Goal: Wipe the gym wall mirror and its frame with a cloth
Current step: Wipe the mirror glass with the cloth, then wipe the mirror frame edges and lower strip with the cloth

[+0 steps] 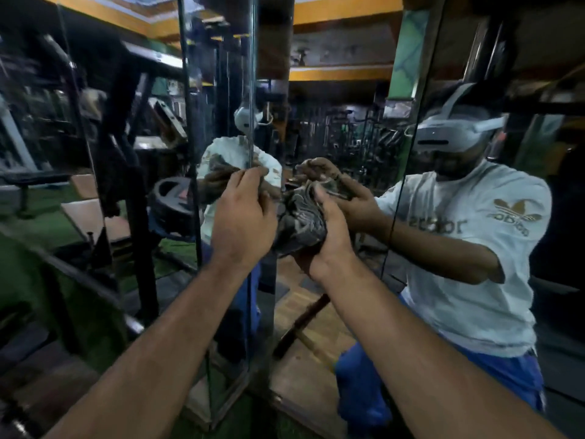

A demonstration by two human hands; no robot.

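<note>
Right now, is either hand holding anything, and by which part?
Both hold the dark cloth. The right hand grips its bunched lower part; the left hand pinches its upper edge, in front of the mirror.

gym | wall mirrors [348, 106] reflect weight plate [172, 201], bench [31, 179], machines, green turf floor

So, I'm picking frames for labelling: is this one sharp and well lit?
Head view: dim gym, bright ceiling strip; wide-angle bend at the edges; the cloth and both hands, left and right, are slightly soft; mirror reflections clutter it.
</note>
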